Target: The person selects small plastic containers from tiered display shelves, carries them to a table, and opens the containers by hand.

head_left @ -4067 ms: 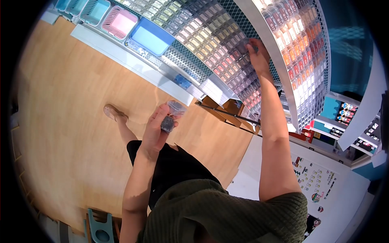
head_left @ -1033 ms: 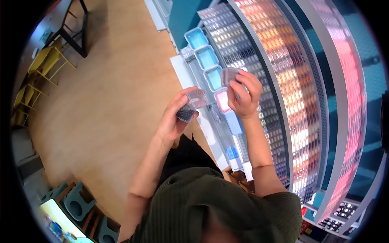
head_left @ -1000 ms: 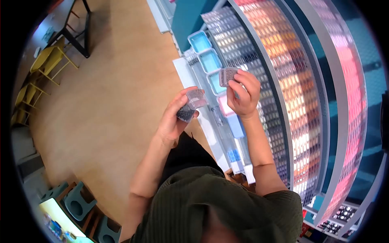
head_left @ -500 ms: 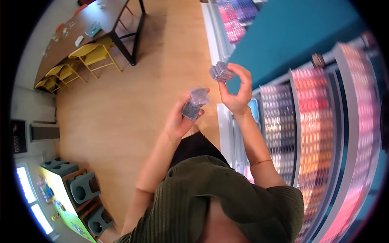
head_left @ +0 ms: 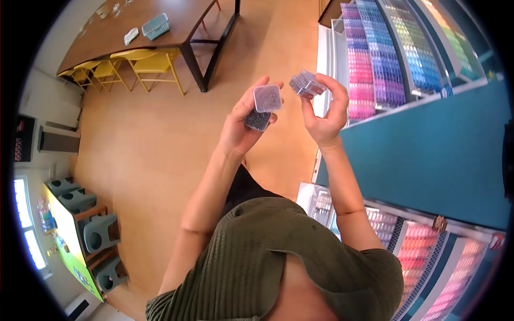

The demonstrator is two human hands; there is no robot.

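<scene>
My left hand (head_left: 237, 128) is closed around a small clear plastic box (head_left: 257, 121) with tiny dark bits in it. Its translucent lid (head_left: 267, 98) is tilted up beside the fingers and looks open. A little to the right, my right hand (head_left: 326, 120) pinches a cluster of small clear boxes (head_left: 307, 84) between thumb and fingers. What those boxes contain is too small to make out. The two hands are raised in front of my body, close together but apart.
Racks of small coloured packs (head_left: 375, 59) stand at the upper right, with more racks (head_left: 417, 249) at the lower right. Between them is a teal panel (head_left: 417, 144). A brown table (head_left: 123, 27) bears a blue basket (head_left: 156, 27); yellow chairs (head_left: 155, 64) line it. Grey chairs (head_left: 99, 234) stand left.
My view has turned, bringing more of the upper-right racks into sight and shifting the table rightward. Both hands sit higher and further right in view, still holding the same boxes.
</scene>
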